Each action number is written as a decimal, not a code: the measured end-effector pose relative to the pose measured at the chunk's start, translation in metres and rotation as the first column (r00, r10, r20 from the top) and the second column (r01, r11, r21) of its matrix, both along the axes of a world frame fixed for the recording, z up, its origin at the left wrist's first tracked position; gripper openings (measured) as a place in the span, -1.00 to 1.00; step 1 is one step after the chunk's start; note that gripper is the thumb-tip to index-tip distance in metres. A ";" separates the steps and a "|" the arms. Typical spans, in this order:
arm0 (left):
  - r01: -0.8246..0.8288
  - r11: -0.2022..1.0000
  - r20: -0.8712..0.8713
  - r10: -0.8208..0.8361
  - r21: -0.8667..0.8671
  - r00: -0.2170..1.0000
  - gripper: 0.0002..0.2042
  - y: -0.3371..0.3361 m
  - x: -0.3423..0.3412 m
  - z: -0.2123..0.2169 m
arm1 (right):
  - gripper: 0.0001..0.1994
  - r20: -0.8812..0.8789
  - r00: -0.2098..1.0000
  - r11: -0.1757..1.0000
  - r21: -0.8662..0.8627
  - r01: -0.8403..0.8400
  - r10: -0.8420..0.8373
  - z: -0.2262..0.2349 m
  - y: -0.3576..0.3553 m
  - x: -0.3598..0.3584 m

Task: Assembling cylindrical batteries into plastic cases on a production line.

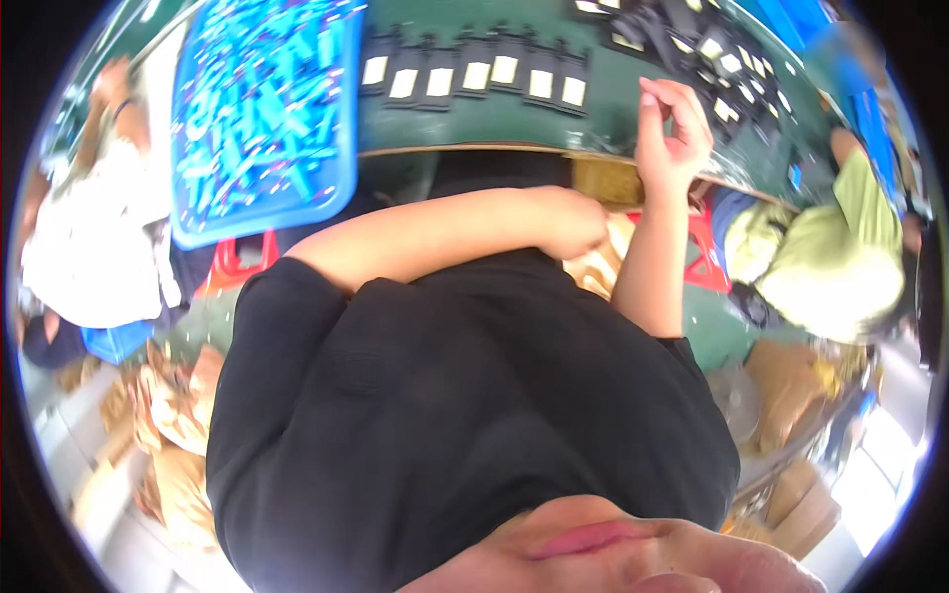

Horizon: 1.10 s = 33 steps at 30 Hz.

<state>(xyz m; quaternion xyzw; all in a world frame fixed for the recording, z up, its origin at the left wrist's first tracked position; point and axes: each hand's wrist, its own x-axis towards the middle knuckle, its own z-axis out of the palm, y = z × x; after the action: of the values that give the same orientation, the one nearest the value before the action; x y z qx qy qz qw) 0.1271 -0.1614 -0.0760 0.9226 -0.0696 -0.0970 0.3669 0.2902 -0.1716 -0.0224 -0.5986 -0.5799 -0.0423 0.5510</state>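
One right hand (670, 133) is raised with fingers loosely curled, nothing seen in it, near black cards (474, 74); the left hand's grip cannot be told.

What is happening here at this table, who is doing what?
A person in a black shirt sits at a green table. The right hand is raised above the table edge, its fingers curled and seemingly empty. The left forearm lies across the body, its hand hidden. Dark parts with pale labels lie in a row, beside a blue tray.
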 end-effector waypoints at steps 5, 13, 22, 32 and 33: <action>-0.199 0.970 0.113 0.216 -0.141 0.970 -0.82 0.013 -0.045 0.066 | -0.79 -0.256 0.818 0.843 -0.026 -0.538 0.514 0.029 0.046 -0.066; -0.182 0.983 -0.080 0.180 -0.025 0.980 -0.80 0.010 -0.097 0.112 | -0.77 0.175 0.605 0.629 -0.256 -0.734 0.777 0.080 0.151 -0.153; -0.375 0.908 0.121 0.358 0.188 0.926 -0.83 0.039 -0.109 0.133 | -0.89 0.332 0.674 0.750 -0.248 -0.613 0.660 0.060 0.202 -0.175; -0.608 0.754 0.442 0.471 0.247 0.763 -0.88 0.097 -0.091 0.112 | -0.69 -0.635 0.633 0.843 0.054 -0.535 0.442 0.062 0.106 -0.056; -0.583 0.756 0.412 0.449 0.298 0.793 -0.88 0.105 -0.074 0.112 | -0.78 -0.532 0.734 0.876 0.032 -0.481 0.422 0.063 0.085 -0.035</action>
<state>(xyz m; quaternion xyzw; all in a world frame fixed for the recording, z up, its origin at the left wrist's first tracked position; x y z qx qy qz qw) 0.0531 -0.0566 0.0359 0.9636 0.1551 0.1458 0.1615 0.2556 -0.0869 0.0410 -0.4567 -0.5366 0.2888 0.6481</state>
